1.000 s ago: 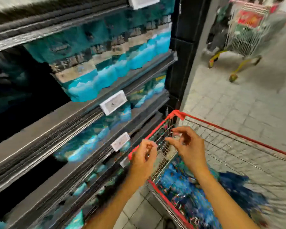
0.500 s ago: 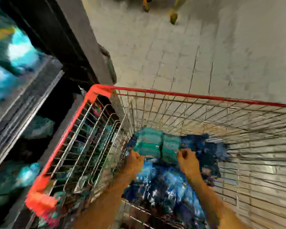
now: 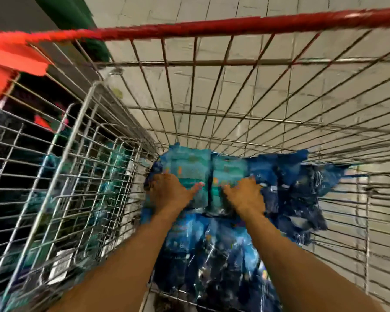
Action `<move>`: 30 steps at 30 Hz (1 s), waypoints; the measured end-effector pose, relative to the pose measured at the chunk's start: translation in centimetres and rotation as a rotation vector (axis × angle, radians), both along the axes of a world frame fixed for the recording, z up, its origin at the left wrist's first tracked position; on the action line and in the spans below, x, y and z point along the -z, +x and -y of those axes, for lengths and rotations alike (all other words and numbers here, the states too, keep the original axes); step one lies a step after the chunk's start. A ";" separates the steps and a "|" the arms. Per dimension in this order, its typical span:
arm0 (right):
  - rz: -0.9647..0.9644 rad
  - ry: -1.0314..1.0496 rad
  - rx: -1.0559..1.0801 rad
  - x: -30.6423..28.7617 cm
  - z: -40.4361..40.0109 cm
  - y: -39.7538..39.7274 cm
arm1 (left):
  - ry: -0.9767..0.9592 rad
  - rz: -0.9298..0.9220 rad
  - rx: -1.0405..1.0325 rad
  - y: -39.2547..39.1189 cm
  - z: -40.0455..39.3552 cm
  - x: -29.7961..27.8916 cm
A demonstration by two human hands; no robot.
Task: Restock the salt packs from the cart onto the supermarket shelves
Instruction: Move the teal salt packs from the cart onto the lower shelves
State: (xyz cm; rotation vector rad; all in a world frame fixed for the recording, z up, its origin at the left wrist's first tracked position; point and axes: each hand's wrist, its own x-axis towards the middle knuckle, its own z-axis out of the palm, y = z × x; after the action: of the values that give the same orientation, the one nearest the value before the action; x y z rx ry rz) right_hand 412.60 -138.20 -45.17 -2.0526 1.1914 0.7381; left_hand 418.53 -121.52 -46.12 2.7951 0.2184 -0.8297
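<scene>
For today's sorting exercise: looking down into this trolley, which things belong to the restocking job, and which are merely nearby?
Part of the job:
- teal salt packs, held from both sides
- left hand
- right hand
- cart holding them
- dark blue packs piled beneath

Merely nearby:
- tiled floor
- green object, too blurred to identify

A supermarket aisle, probably: a red-rimmed wire cart (image 3: 212, 28) is standing on pale floor tiles (image 3: 234, 91), with blurred stocked shelves (image 3: 20, 154) showing through its left side.
</scene>
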 end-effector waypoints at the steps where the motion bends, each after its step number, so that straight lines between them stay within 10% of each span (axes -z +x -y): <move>1: -0.029 -0.008 -0.015 0.2 0.3 0.3 | -0.036 -0.006 -0.044 0.2 0.6 0.3; 14: 0.308 0.301 0.368 -0.2 -1.4 -3.0 | -0.461 -0.323 -0.429 1.0 0.0 -2.6; 30: 0.690 0.688 0.498 -27.0 -4.3 -10.2 | -0.971 -0.051 -0.604 -8.1 -7.9 -32.4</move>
State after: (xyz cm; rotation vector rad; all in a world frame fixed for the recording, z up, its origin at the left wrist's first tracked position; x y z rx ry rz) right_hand 402.38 -133.86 -18.22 -1.1971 0.8207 0.1215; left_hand 410.45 -113.63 -13.73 1.6666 0.4788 -0.6088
